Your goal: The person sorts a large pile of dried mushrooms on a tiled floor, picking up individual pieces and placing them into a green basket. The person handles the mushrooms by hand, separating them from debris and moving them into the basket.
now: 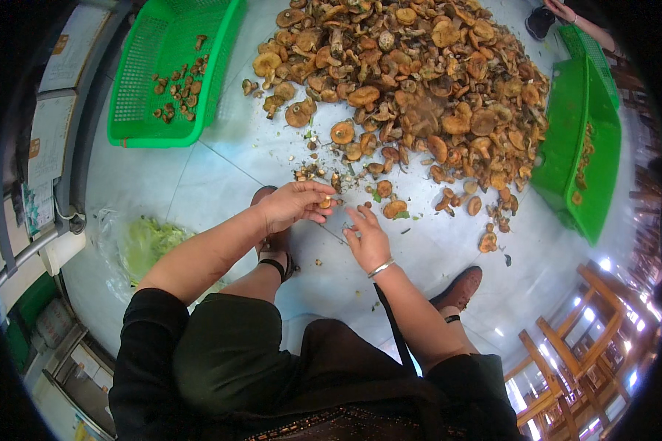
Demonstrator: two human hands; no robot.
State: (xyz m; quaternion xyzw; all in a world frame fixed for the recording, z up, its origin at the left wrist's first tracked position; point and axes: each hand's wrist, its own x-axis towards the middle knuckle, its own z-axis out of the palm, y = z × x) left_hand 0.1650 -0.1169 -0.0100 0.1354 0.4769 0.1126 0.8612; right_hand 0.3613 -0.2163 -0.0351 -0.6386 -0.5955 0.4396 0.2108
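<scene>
My left hand (295, 206) pinches a small orange-brown mushroom (325, 202) between thumb and fingers. Facing it, my right hand (368, 237), with a silver bangle on its wrist, has its fingers apart and slightly curled; I see nothing gripped in it. A small brown mushroom cap (368, 204) shows just beyond those fingertips. Trimmed stem pieces and dark debris (309, 172) lie on the tiled floor past my left hand. Farther out rises a large heap of orange-brown mushrooms (419, 93), with loose ones scattered along its near edge.
A green plastic basket (198, 124) at upper left holds small mushrooms. On the right a green crate (562, 149) holds more. Another person's hand (562, 11) shows at upper right. Leafy greens in a plastic bag (149, 248) lie left; wooden stools (574, 342) stand lower right.
</scene>
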